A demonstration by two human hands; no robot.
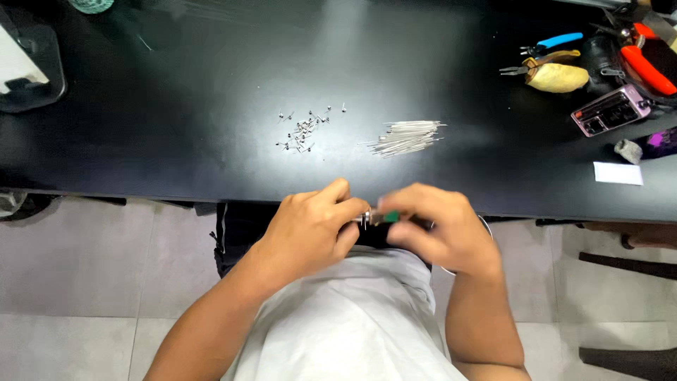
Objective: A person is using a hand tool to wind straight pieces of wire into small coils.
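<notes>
My left hand (310, 229) and my right hand (437, 226) meet at the near edge of a black table (211, 141), fingers closed. Between their fingertips sits a small metal part with a green piece (381, 217), blurred, gripped from both sides. On the table beyond the hands lies a scatter of several tiny metal pins (303, 130). To its right is a bundle of thin silver wires (407, 137).
At the back right lie blue-handled pliers (557, 42), an orange-handled tool (649, 67), a yellow pouch (558, 76), a pink-edged gadget (611, 111) and a white slip (618, 173). A dark stand (32, 63) sits far left. Pale tiled floor lies below.
</notes>
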